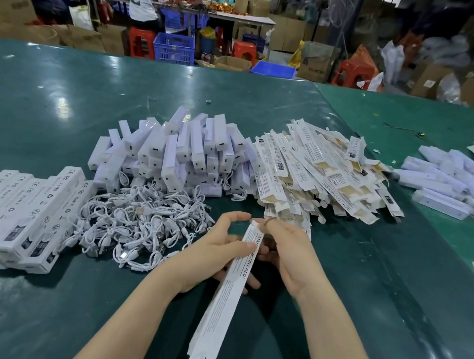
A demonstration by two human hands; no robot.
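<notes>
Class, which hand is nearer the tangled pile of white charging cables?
Left. The left hand sits just right of the white cables; the right hand is farther right, beyond the long white cardboard box.

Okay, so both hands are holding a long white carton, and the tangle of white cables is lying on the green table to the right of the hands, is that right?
Not quite. The head view shows the tangle of white cables lying on the green table to the left of the hands, not the right. The rest holds: the left hand and the right hand both hold the long white carton.
</notes>
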